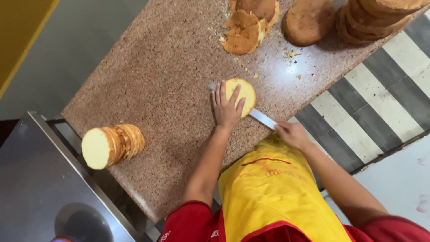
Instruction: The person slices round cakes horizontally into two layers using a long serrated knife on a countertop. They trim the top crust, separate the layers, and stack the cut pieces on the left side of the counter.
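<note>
Head view: a round sponge cake [241, 96] lies on the speckled desk [165, 80]. The left hand [226, 110] rests on the cake, fingers [220, 96] spread flat. The right hand [292, 133], beside the cake, grips a long knife [262, 118] whose blade runs under the cake's top.

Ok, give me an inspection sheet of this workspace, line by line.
Surface: speckled stone counter, crumbs near the far end.
Job's things: round cake lying flat; knife passing under it.
Clutter: stack of slices at the near edge; trimmings; whole cakes; cake stack.
Hands: left hand pressed flat on the cake; right hand gripping the knife handle.
Cables: nothing seen.
Surroundings: steel unit beside the counter; striped floor; yellow apron.
</note>
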